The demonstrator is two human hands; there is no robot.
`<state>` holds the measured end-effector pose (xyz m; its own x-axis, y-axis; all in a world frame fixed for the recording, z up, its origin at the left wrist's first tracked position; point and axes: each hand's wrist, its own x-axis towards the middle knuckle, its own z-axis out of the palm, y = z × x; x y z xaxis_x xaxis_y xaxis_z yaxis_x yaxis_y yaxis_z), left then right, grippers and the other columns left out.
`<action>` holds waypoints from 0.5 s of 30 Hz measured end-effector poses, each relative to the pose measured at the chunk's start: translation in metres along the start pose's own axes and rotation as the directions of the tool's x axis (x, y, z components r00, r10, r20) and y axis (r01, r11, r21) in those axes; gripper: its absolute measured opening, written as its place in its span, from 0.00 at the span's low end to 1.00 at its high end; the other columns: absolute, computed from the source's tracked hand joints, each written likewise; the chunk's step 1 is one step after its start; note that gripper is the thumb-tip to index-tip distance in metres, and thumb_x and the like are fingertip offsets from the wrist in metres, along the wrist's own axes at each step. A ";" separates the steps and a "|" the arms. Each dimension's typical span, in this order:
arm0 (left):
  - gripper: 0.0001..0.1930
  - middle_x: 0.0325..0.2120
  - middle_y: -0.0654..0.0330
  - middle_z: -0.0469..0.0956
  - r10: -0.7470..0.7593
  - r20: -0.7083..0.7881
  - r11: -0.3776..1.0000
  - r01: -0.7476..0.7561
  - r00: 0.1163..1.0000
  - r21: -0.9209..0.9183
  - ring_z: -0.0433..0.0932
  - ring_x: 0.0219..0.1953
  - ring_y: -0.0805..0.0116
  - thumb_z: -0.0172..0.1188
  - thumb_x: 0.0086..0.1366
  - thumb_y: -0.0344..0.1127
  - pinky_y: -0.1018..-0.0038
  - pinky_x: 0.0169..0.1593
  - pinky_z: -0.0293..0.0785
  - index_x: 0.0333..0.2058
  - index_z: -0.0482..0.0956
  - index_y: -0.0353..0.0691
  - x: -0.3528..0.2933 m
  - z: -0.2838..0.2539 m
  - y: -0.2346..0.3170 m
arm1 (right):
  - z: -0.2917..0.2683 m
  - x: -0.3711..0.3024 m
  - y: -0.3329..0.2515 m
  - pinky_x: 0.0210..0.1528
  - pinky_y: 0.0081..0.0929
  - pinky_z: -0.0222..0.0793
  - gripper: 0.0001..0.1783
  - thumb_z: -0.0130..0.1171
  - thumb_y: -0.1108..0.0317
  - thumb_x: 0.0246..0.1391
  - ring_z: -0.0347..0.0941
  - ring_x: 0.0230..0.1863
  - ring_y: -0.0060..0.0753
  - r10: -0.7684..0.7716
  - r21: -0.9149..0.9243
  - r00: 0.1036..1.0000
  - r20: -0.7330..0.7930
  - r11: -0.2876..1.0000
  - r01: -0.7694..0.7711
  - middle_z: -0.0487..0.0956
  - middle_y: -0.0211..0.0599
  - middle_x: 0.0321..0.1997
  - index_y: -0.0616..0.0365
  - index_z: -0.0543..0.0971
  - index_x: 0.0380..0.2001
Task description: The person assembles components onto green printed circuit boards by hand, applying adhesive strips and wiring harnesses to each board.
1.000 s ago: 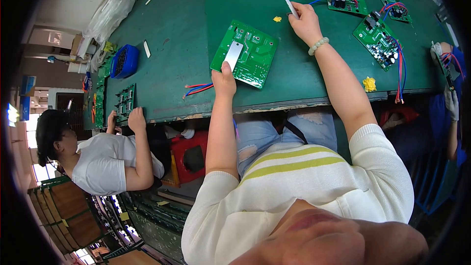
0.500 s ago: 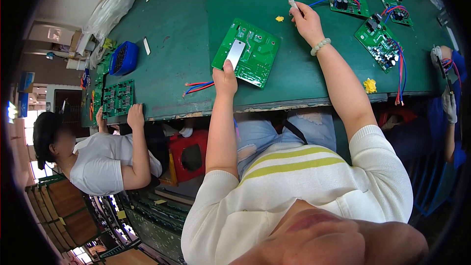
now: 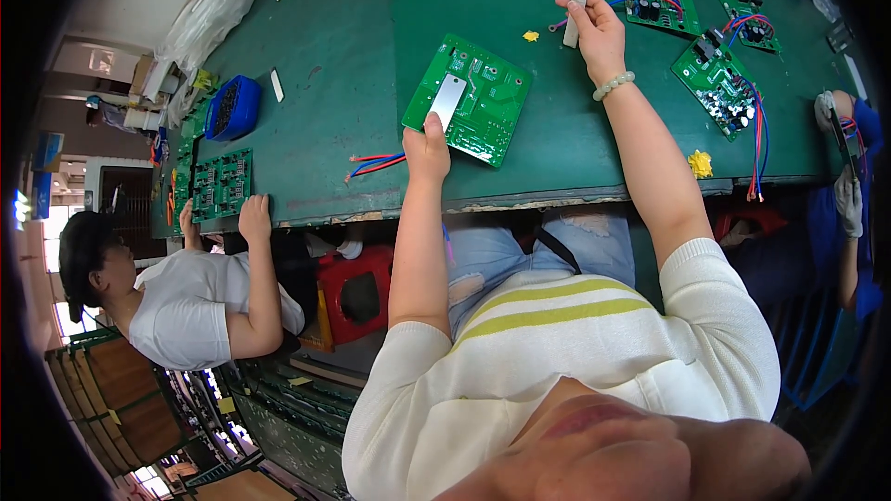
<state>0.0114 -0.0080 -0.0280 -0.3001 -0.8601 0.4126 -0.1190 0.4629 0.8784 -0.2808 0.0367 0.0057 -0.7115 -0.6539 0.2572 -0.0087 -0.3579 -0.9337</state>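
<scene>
Green circuit board flat on the bench, near its front edge.
Left hand, fingers curled, presses the board's near corner beside its metal plate. Right hand, grip clenched on a small grey tool, raised above the bench. Wired boards toward the right edge; blue tray at the left.

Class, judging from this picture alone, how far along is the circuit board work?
Done: a metal plate lies on the green board, steadied by the left hand. In hand: the right hand holds up a second metal strip. Left: that strip is not yet on any board.
</scene>
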 end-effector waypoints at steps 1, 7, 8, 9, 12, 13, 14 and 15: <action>0.28 0.34 0.49 0.80 -0.001 0.003 1.000 0.001 1.000 -0.001 0.79 0.38 0.55 0.44 0.66 0.56 0.63 0.42 0.71 0.45 0.76 0.33 0.000 0.000 0.000 | 0.000 0.000 0.000 0.49 0.17 0.66 0.14 0.55 0.68 0.61 0.74 0.45 0.19 0.000 0.000 1.000 0.000 1.000 0.000 0.82 0.35 0.44 0.62 0.74 0.48; 0.30 0.35 0.49 0.80 0.009 0.000 1.000 -0.009 1.000 0.005 0.79 0.38 0.54 0.43 0.66 0.58 0.63 0.42 0.71 0.45 0.76 0.33 0.000 0.000 0.001 | 0.000 0.000 0.002 0.49 0.18 0.67 0.14 0.56 0.69 0.60 0.74 0.46 0.20 0.040 -0.012 0.999 0.007 0.999 -0.040 0.81 0.36 0.44 0.62 0.74 0.48; 0.30 0.35 0.49 0.80 0.009 0.000 1.000 -0.009 1.000 0.005 0.79 0.38 0.54 0.43 0.66 0.58 0.63 0.42 0.71 0.45 0.76 0.33 0.000 0.000 0.001 | -0.001 0.001 0.003 0.49 0.18 0.67 0.14 0.56 0.69 0.60 0.75 0.46 0.20 0.035 -0.016 0.999 0.009 0.999 -0.035 0.81 0.36 0.44 0.63 0.74 0.48; 0.30 0.35 0.49 0.80 0.010 0.001 1.000 -0.010 1.000 0.011 0.79 0.38 0.54 0.43 0.66 0.58 0.63 0.42 0.71 0.44 0.76 0.33 0.001 0.000 0.001 | -0.001 0.001 0.003 0.48 0.18 0.68 0.14 0.57 0.69 0.60 0.75 0.46 0.20 0.029 -0.020 1.000 0.011 0.999 -0.029 0.81 0.36 0.44 0.63 0.74 0.48; 0.30 0.34 0.49 0.80 0.007 0.007 1.000 -0.007 1.000 0.022 0.79 0.38 0.53 0.43 0.66 0.59 0.63 0.41 0.71 0.44 0.76 0.33 0.001 -0.002 0.003 | -0.002 0.001 0.003 0.48 0.19 0.68 0.15 0.57 0.70 0.59 0.75 0.46 0.21 0.007 -0.064 1.000 0.019 0.998 -0.006 0.81 0.36 0.44 0.63 0.74 0.49; 0.31 0.34 0.48 0.80 0.003 0.014 1.000 -0.004 1.000 0.025 0.79 0.38 0.53 0.43 0.66 0.59 0.63 0.41 0.71 0.44 0.76 0.33 0.000 -0.002 0.004 | -0.003 0.002 0.005 0.48 0.19 0.68 0.15 0.57 0.70 0.59 0.75 0.46 0.21 0.007 -0.064 1.000 0.018 0.998 -0.006 0.81 0.36 0.44 0.63 0.74 0.49; 0.31 0.34 0.48 0.80 0.004 0.014 1.000 -0.004 1.000 0.025 0.79 0.38 0.53 0.43 0.66 0.59 0.63 0.41 0.71 0.44 0.76 0.33 0.001 -0.002 0.005 | -0.004 0.003 0.007 0.47 0.19 0.69 0.15 0.57 0.71 0.59 0.75 0.45 0.22 0.026 -0.101 0.999 0.032 0.995 -0.022 0.81 0.36 0.44 0.63 0.74 0.49; 0.31 0.34 0.48 0.80 0.011 0.010 1.000 -0.011 1.000 0.026 0.79 0.38 0.53 0.43 0.66 0.60 0.63 0.41 0.71 0.44 0.76 0.33 0.001 -0.002 0.006 | -0.005 0.003 0.008 0.47 0.20 0.69 0.16 0.57 0.71 0.59 0.76 0.44 0.22 0.045 -0.138 0.998 0.044 0.990 -0.038 0.82 0.36 0.43 0.63 0.74 0.49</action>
<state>0.0120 -0.0060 -0.0222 -0.3108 -0.8528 0.4196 -0.1399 0.4777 0.8673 -0.2867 0.0348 -0.0024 -0.6794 -0.6981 0.2261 -0.0786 -0.2371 -0.9683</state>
